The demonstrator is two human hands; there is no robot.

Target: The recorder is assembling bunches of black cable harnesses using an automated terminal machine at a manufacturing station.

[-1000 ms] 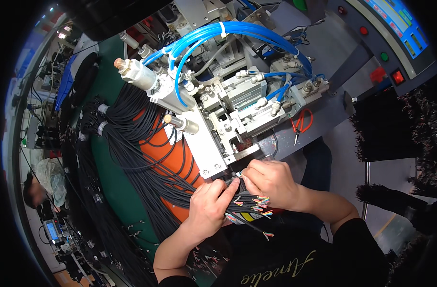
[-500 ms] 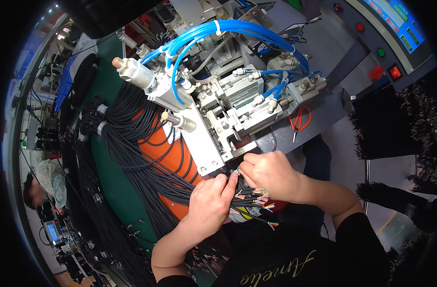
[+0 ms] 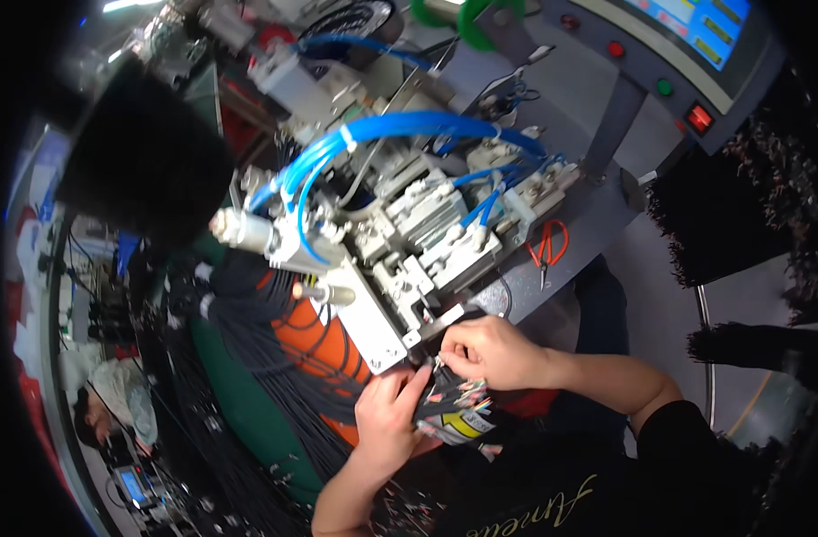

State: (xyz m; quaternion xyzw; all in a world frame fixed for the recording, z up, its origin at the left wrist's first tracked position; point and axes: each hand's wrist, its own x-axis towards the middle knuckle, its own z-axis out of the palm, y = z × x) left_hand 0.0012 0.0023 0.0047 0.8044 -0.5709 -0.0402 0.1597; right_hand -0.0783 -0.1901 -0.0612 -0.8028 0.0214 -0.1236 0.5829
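Lower centre, your right hand (image 3: 489, 352) pinches wire ends (image 3: 437, 362); can't tell your left hand's (image 3: 387, 418) hold. Uneven tugging could splay them.

1. You have a silver-white machine (image 3: 436, 219).
2. Across its top, your hoses (image 3: 418, 123) are bright blue.
3. To its right, your scissors (image 3: 546, 256) have red handles.
4. To its left, black cables (image 3: 258, 338) cross an orange panel (image 3: 315, 347).
5. Below it, your wire ends (image 3: 470, 392) are multicoloured.
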